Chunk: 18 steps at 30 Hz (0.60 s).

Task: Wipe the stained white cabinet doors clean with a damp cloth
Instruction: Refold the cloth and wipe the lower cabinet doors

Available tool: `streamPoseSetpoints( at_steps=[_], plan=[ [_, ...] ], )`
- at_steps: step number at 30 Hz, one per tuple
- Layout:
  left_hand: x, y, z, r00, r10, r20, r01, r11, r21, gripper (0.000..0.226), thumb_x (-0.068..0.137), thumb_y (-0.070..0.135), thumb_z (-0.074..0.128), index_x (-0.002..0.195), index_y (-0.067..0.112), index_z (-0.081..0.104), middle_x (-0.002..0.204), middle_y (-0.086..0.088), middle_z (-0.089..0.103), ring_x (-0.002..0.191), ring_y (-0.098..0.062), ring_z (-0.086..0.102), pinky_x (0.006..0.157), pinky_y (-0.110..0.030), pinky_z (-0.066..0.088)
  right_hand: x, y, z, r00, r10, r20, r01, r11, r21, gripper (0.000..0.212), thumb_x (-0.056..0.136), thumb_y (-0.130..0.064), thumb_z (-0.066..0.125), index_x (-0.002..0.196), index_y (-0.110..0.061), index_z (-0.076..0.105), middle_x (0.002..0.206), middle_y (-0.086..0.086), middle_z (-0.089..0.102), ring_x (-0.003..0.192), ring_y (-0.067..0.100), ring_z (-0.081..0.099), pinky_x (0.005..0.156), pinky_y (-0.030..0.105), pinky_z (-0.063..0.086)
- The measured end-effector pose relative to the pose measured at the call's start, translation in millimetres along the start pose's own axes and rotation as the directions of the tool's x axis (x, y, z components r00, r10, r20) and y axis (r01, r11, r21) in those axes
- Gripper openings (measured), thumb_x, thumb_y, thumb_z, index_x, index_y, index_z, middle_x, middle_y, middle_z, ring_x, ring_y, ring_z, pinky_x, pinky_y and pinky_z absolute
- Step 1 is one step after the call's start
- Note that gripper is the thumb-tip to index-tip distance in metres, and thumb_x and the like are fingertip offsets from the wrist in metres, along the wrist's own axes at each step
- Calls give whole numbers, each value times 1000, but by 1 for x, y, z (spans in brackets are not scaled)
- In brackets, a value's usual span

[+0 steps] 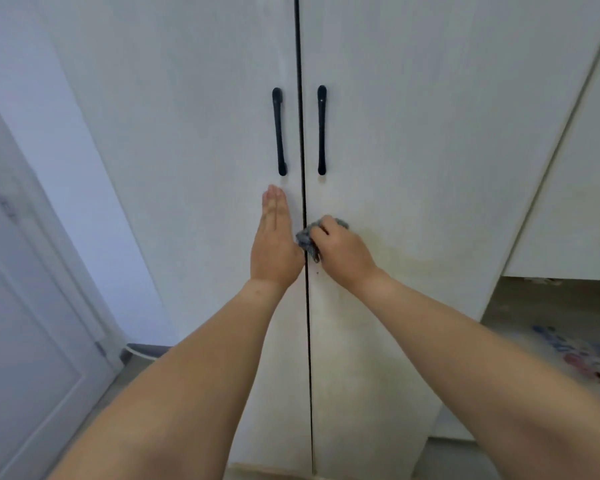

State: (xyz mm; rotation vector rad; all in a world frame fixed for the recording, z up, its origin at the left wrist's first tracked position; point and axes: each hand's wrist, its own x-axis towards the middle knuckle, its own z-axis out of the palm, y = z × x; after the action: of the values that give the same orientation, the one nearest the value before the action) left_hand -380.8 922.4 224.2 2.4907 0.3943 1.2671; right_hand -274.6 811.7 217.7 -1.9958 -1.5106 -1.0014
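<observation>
While the left hand (274, 237) lies flat on the left cabinet door (194, 168) with its fingers straight and close together, the right hand (340, 251) holds a bunched gray cloth (305, 241) tight in its curled fingers. The cloth is pressed on the right cabinet door (430, 150), just beside the dark gap where the two doors meet. It sits below the handles, and it touches the side of the left hand.

Each door has a long black handle. The left handle (279, 131) is just above the left fingertips. The right handle (321, 129) is above the cloth. The right door has a faint yellow stain (392, 258) next to the right hand and lower down.

A pale room door (32, 341) stands on the left side. A colorful mat (575, 348) lies on the floor at the right.
</observation>
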Motion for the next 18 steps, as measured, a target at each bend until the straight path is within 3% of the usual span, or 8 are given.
streamPoseSetpoints(
  at_steps=[3,5,7,12,14,16,18],
  plan=[
    [0,-1,-3,1000,-20,-18,19,999,-46,83,82,-12,39,157,2,7,167,-11,5,154,-21,2,123,-22,6,56,-14,-14,950,190,-246,-175,981,82,23,84,-9,48,99,-1,63,97,18,55,72,31,56,51,32,46],
    [0,-3,-5,1000,-26,-12,25,998,-51,87,77,-17,36,157,3,9,167,-10,6,154,-20,3,121,-18,3,68,-14,-15,917,206,-343,-208,978,31,20,84,-7,47,95,-2,63,95,17,55,72,30,55,48,32,42],
    [0,-7,-6,1000,-5,-6,5,999,-43,87,77,-16,36,157,3,9,167,-10,7,154,-20,3,123,-23,8,46,-13,2,937,137,-321,-165,984,-64,11,79,1,61,90,-4,62,95,16,58,71,30,57,44,32,46],
    [-4,-7,-3,999,14,44,-14,1000,-8,94,75,-8,45,158,3,1,167,-10,-2,154,-21,-5,124,-29,13,-34,-16,35,998,65,-5,-65,997,-50,26,69,4,76,87,-6,59,89,14,57,64,32,59,35,33,44],
    [-5,0,1,999,-35,-6,35,999,-33,93,75,-9,45,157,1,1,167,-12,-1,154,-23,-5,125,-29,10,-16,-17,23,990,128,-59,-128,992,6,21,71,5,71,88,-4,61,91,14,56,67,31,56,38,34,45],
    [-10,8,8,996,-82,-39,79,995,-60,92,73,-12,42,156,-1,3,166,-16,1,154,-26,-4,125,-34,10,8,-10,4,939,269,-213,-259,963,77,14,77,1,58,91,-3,61,96,15,55,75,30,53,46,32,44],
    [-18,14,18,998,-59,-34,58,997,-45,90,72,-9,38,156,-3,6,165,-20,3,154,-30,-2,126,-37,12,14,4,-8,904,319,-284,-314,947,67,15,78,2,56,92,-3,61,98,14,55,79,28,52,50,30,41]
  ],
)
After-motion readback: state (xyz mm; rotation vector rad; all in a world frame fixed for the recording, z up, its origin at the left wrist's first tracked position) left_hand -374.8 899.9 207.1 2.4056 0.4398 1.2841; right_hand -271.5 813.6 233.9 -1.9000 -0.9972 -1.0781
